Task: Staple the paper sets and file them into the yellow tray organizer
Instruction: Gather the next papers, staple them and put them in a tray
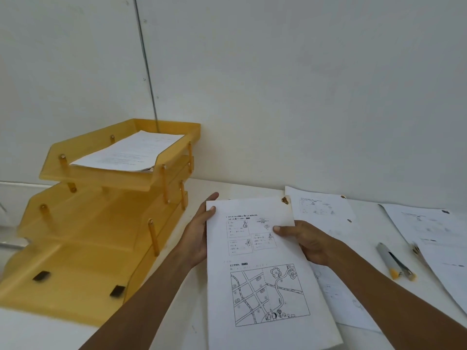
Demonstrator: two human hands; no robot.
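I hold a paper set printed with boxes of text and a street map, lifted over the white table. My left hand grips its left edge, thumb on top. My right hand grips its right edge, thumb on the page. A rusty staple mark shows at its top right corner. The yellow tray organizer with three tiers stands to the left. Its top tier carries a stack of papers. A grey stapler with yellow tips lies on the table to the right.
More printed sheets lie under and behind the held set, and others spread toward the right edge. A white wall rises right behind the table. The organizer's two lower tiers show no paper.
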